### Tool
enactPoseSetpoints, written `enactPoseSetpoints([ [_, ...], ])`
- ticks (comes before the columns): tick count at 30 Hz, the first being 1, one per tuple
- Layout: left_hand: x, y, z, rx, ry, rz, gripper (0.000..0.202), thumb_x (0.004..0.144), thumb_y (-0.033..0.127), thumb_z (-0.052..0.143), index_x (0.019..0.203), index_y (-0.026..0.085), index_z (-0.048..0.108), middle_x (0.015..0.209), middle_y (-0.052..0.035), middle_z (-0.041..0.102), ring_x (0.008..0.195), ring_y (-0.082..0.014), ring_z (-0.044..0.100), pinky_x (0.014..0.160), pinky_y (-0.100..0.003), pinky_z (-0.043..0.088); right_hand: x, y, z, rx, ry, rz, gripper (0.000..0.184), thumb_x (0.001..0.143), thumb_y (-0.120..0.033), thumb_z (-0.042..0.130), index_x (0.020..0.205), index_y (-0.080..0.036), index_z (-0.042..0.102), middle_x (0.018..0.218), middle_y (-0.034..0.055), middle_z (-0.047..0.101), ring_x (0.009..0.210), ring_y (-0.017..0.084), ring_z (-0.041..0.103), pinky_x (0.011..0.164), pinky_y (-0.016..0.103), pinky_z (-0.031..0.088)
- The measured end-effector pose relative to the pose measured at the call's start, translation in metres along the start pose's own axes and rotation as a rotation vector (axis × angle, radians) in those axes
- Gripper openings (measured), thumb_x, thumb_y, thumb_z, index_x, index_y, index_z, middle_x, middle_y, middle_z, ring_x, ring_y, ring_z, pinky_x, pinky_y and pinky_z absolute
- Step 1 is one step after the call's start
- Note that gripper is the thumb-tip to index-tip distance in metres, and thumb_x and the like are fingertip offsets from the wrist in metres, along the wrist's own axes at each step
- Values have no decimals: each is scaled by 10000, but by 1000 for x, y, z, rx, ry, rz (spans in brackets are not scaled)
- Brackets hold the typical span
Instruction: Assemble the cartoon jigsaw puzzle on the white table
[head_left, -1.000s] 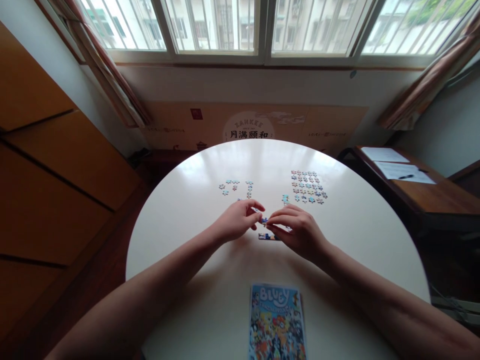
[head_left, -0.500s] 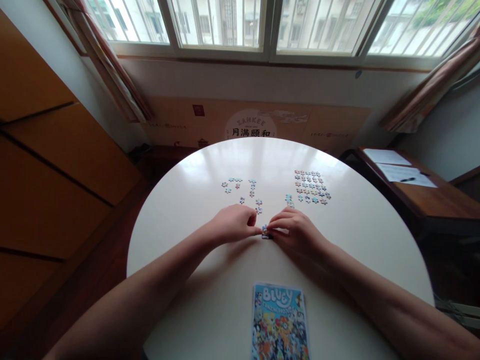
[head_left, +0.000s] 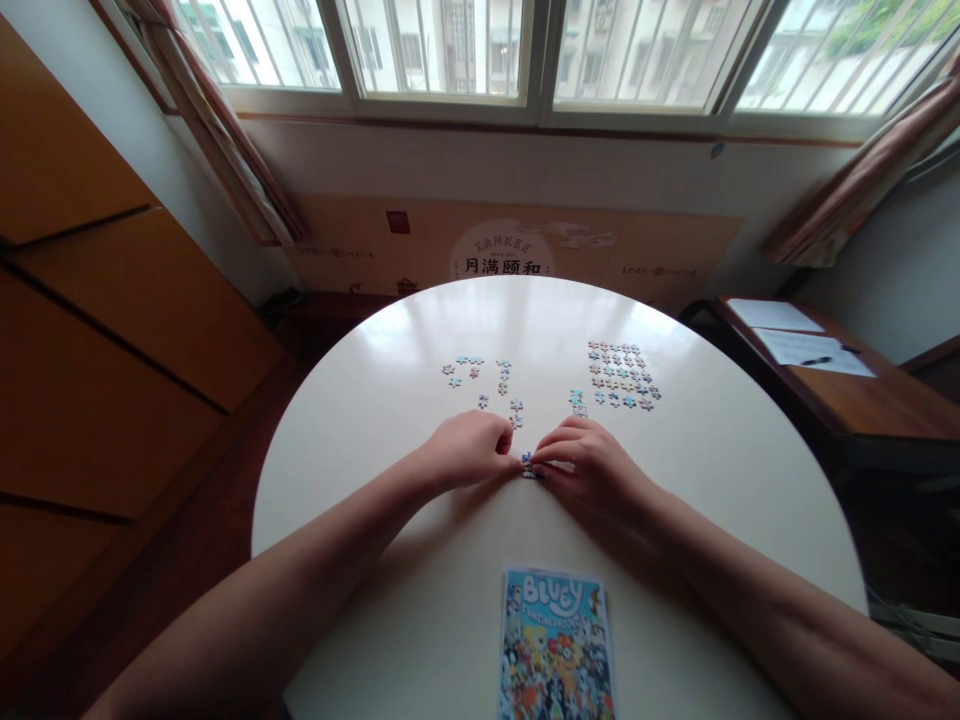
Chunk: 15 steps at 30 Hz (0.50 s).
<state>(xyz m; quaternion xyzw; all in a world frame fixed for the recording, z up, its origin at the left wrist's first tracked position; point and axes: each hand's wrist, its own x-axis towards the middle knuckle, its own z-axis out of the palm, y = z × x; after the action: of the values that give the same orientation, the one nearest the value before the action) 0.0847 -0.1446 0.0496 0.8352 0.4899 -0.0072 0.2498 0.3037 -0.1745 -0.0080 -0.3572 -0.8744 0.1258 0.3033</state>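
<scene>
On the white round table [head_left: 345, 450], a small cluster of jigsaw puzzle pieces [head_left: 529, 465] lies between my two hands. My left hand [head_left: 472, 447] is closed, its fingers curled and the thumb tip against the cluster's left side. From the right, my right hand [head_left: 589, 455] pinches the cluster with thumb and fingertips. How many pieces make up the cluster is too small to tell. Just beyond my left hand lie loose puzzle pieces [head_left: 516, 420], and a small joined group of pieces [head_left: 577, 402] sits beyond my right hand.
Rows of puzzle pieces [head_left: 619, 372] are laid out at the far right. Several scattered pieces [head_left: 472, 362] lie at the far left. A Bluey picture card [head_left: 559, 645] rests near me. Papers [head_left: 795, 350] and pens are on a wooden side table [head_left: 862, 395].
Both hands stay almost in place. My right fingertips have shifted slightly left over the cluster of pieces. The view has moved a little.
</scene>
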Motion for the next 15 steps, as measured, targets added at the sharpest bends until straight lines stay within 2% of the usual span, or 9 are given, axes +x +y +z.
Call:
enactPoseSetpoints([
  [15, 4, -1, 6, 17, 46, -17, 330, 829, 491, 617, 673, 204, 574, 755, -24, 678, 652, -161, 535, 559, -309, 306, 1, -6, -4, -32, -26, 8, 152, 937, -241, 666, 939, -289, 810, 908, 5, 793, 828, 197, 633, 813, 371, 469],
])
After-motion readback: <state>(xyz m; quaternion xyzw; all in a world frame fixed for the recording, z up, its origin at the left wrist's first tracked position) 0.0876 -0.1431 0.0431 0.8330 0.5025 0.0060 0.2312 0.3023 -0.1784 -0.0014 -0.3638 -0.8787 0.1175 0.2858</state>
